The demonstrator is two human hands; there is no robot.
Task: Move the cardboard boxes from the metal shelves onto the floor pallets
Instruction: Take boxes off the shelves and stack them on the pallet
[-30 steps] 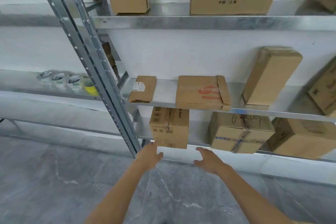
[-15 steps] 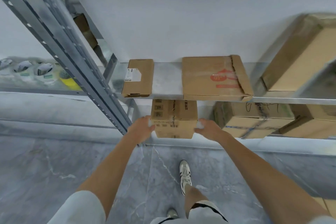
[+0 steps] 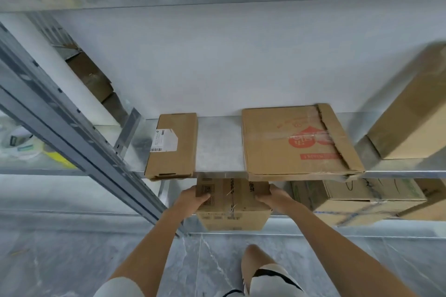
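Head view: my left hand (image 3: 193,196) grips the box (image 3: 233,214) at its left top edge, fingers curled onto the top face. My right hand (image 3: 272,196) grips the right top edge likewise. The box is at the front edge of the lower shelf (image 3: 313,234), partly under the middle shelf (image 3: 219,144), which carries a small carton (image 3: 172,149) and a flat carton (image 3: 284,149).

Barcoded white label (image 3: 164,140) on the small flat box (image 3: 179,164), red logo (image 3: 309,138) on the wide flat box (image 3: 272,152) (neither legible)
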